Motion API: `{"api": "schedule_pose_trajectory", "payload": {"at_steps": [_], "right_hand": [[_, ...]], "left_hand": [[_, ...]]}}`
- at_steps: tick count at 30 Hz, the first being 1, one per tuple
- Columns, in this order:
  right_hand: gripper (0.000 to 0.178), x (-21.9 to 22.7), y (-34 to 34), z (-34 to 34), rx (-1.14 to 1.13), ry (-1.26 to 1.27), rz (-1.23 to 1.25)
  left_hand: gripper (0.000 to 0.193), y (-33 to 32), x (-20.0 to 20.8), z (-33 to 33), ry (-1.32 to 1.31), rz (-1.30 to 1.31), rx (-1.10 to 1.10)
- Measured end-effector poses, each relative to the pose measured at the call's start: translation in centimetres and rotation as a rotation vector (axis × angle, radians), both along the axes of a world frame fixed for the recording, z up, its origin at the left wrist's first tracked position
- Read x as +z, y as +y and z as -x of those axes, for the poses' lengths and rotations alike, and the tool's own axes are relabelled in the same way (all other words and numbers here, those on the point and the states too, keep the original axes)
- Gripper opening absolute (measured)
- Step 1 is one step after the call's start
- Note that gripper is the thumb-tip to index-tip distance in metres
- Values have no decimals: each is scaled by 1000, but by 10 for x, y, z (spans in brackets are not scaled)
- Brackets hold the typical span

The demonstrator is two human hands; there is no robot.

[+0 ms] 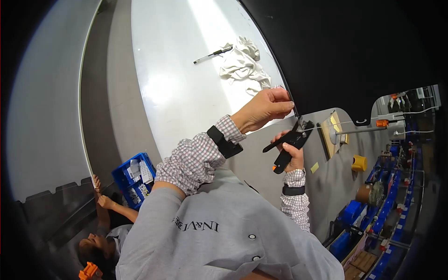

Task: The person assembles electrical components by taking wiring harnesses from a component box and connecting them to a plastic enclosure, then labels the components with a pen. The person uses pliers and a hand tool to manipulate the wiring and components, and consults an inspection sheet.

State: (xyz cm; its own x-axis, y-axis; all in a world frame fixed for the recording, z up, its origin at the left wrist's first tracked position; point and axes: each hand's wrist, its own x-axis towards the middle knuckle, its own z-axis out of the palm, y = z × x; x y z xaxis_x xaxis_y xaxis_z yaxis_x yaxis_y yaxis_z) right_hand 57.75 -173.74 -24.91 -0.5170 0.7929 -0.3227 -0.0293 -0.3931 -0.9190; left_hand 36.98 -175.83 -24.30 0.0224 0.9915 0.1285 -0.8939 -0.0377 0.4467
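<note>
My left hand (266,109) pinches the near edge of a large black panel (350,51), fingers and thumb pressed together at its lower left corner. Just below that corner, my right hand (294,156) is wrapped round a black plier-like hand tool (295,141) with an orange tip on one handle. The tool's metal jaws meet the panel's edge; whether they bite on it I cannot tell. A black pen (213,55) and a crumpled white cloth (242,67) lie on the white table (172,88) beyond my left hand.
At left, a co-worker's hands (103,200) are by a large pale panel (51,93), beside a blue bin (133,179) of small parts. To the right are a board on a stand (331,135), a yellow cup (359,163) and shelving with blue bins (352,212).
</note>
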Motion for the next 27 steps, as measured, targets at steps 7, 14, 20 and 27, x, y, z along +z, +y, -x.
{"api": "schedule_pose_trajectory", "payload": {"at_steps": [7, 14, 20, 27], "right_hand": [[40, 22, -23, 28, -351, 201, -172], [44, 66, -95, 62, -65, -313, -592], [31, 41, -107, 45, -224, -607, -395], [11, -20, -167, -44, -1167, -175, 391]], "left_hand": [[12, 7, -3, 8, 51, -6, 136], [11, 12, -8, 22, 63, -2, -65], [9, 16, 10, 43, 149, -52, -164], [8, 17, 27, 43, 331, -88, -163]]}}
